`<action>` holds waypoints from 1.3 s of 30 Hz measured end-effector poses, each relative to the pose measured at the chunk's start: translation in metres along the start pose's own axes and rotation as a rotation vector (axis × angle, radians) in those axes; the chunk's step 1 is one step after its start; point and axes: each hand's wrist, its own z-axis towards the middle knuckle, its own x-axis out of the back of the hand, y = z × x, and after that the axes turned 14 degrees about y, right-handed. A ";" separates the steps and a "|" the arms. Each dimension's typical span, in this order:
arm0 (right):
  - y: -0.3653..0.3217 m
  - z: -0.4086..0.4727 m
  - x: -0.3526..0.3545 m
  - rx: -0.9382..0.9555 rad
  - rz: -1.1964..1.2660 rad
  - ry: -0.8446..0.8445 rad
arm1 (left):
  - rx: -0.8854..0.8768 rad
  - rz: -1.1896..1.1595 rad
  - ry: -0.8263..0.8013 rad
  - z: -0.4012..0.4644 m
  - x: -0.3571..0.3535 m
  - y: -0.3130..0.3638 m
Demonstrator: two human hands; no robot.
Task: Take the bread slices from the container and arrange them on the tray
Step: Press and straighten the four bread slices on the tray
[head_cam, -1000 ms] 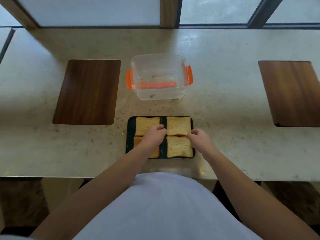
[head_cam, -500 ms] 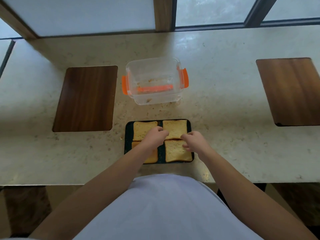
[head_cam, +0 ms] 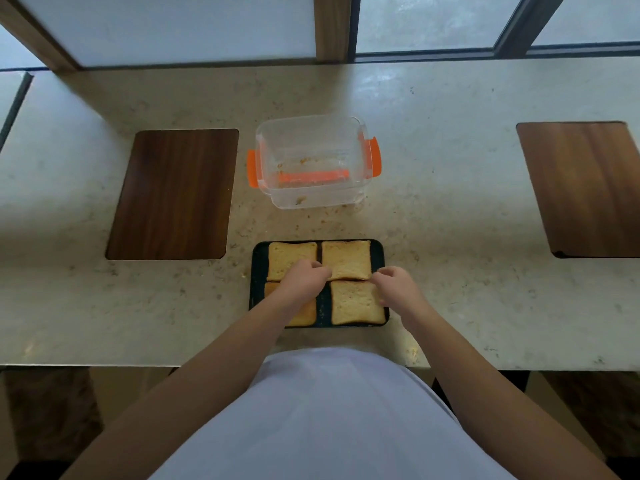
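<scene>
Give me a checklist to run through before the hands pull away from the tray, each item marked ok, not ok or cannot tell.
1. Container holds no more slices: ok, only crumbs show inside.
2. Four slices on the tray: ok, set two by two.
3. Far right slice lies flat: cannot tell; the left hand and right hand both pinch at its near corners.
4. Near right slice inside the rim: not ok, its right corner reaches over the tray's edge.
5. Near left slice placed squarely: cannot tell, the left arm covers most of it.
6. Far left slice apart from its neighbour: ok, a narrow gap shows.
</scene>
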 end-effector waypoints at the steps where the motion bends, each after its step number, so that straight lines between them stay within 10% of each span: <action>1: 0.005 -0.002 0.004 -0.007 0.003 0.012 | 0.011 -0.009 -0.014 -0.003 0.000 -0.004; 33: 0.024 -0.032 -0.001 -0.057 0.015 -0.089 | 0.077 -0.124 -0.156 -0.027 -0.004 -0.037; 39: 0.010 -0.042 -0.009 0.081 -0.046 -0.003 | 0.018 -0.232 0.175 -0.014 0.025 -0.047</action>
